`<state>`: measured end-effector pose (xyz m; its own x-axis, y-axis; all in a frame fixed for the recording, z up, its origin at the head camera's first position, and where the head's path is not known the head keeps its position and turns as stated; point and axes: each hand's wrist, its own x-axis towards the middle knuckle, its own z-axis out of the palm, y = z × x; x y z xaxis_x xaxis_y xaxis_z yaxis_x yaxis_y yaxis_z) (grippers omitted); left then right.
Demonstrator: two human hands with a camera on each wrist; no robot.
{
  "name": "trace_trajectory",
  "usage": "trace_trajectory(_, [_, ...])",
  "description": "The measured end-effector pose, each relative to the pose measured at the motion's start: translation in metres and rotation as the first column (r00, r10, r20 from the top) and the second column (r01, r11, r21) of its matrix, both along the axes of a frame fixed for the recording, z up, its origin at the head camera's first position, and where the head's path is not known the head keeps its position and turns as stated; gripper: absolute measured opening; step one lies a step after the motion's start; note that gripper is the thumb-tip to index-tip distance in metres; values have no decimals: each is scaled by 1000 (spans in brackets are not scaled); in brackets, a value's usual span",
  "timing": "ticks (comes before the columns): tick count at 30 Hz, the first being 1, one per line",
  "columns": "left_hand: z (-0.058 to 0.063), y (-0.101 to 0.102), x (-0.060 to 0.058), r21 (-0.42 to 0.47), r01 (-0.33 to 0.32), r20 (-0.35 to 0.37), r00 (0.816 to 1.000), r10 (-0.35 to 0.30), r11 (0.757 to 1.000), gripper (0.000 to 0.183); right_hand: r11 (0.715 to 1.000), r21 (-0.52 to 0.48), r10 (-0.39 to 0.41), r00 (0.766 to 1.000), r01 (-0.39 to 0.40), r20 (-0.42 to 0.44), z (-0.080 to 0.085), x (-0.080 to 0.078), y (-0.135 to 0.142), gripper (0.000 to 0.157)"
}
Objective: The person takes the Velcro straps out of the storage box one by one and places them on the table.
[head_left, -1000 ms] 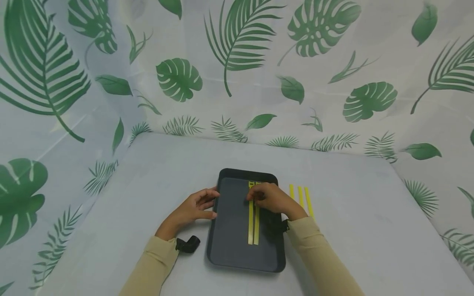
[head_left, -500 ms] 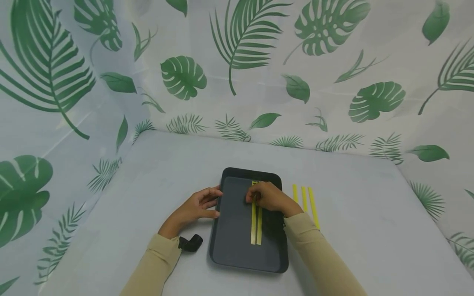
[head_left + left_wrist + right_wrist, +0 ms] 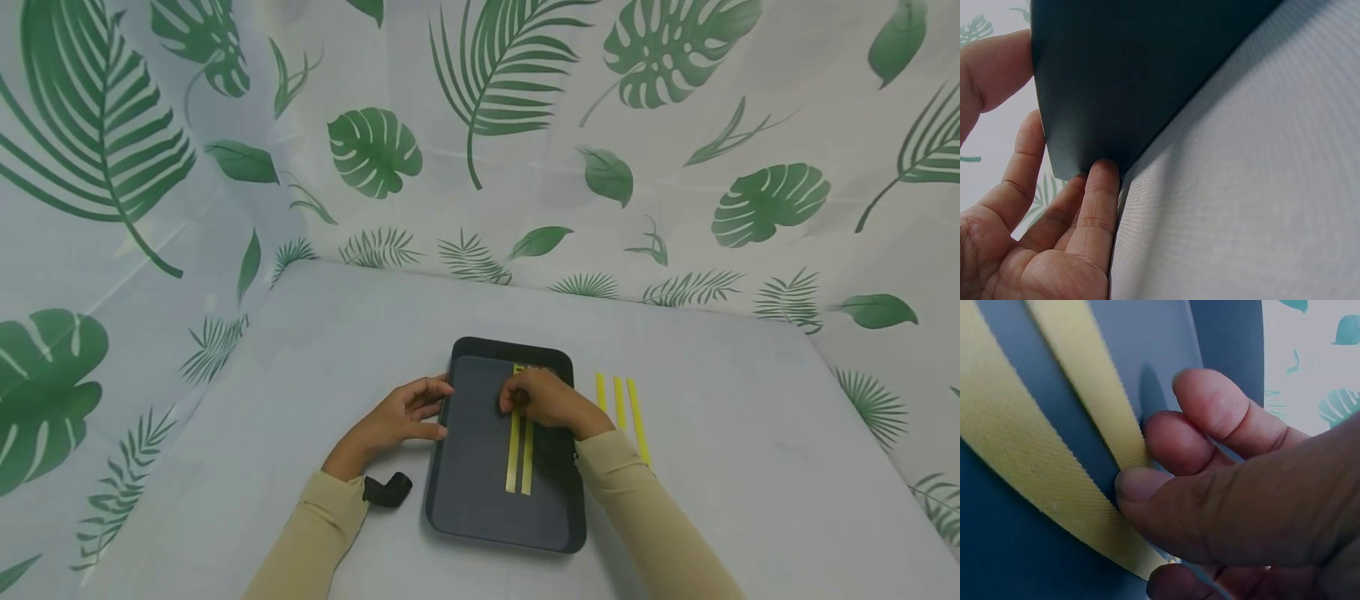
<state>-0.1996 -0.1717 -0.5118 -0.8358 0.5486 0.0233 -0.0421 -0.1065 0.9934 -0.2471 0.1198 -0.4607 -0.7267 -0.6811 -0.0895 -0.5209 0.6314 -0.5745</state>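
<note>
A dark grey tray [image 3: 468,525] stands on the white table, with two yellow cable ties lying lengthwise in it: a left one [image 3: 513,462] and a right one [image 3: 528,462]. My right hand [image 3: 543,398] bends over their upper part and pinches the left tie. In the right wrist view the ties show ridges, the thumb [image 3: 1210,506] lies across them and a fingertip [image 3: 1175,582] sits below. My left hand [image 3: 397,421] rests its loosely extended fingers at the tray's left side; in the left wrist view, fingertips [image 3: 1102,181] touch the outer wall.
Several yellow strips [image 3: 636,408] lie side by side on the table [image 3: 750,467], right of the tray and partly behind the right forearm. Leaf-patterned cloth [image 3: 450,183] walls the table at the back and sides. A black wrist camera [image 3: 387,490] hangs by the left cuff.
The gap between the two ties in the tray has widened a little at the near end, the left one shifting left. The left hand stays at the tray's side. The head view has shifted slightly.
</note>
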Motion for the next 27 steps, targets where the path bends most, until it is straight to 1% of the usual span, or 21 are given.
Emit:
trace_trajectory(5, [1, 0, 0, -9, -8, -2, 1000, 8, 1000, 67, 996, -34, 77, 997, -77, -18, -1, -1, 0, 41])
trace_trajectory(11, [2, 0, 1, -15, -10, 2, 1000, 10, 1000, 67, 990, -39, 129, 987, -133, -95, 0, -1, 0, 39])
trace_trajectory(17, [2, 1, 1, -13, -5, -2, 1000, 5, 1000, 66, 991, -33, 123, 985, -128, -119, 2, 0, 1, 44])
trace_trajectory(22, [2, 1, 1, -8, 3, -11, 1000, -3, 1000, 66, 992, -37, 109, 974, -119, -200, 8, 1, 1, 41])
trace_trajectory(24, [1, 0, 0, -7, 2, -12, 1000, -2, 1000, 66, 992, -43, 102, 965, -115, -242, 11, 1, 2, 38])
trace_trajectory(27, [-2, 0, 0, -2, 1, -17, 1000, -1, 1000, 66, 993, -66, 78, 962, -98, -261, 14, 1, 2, 34])
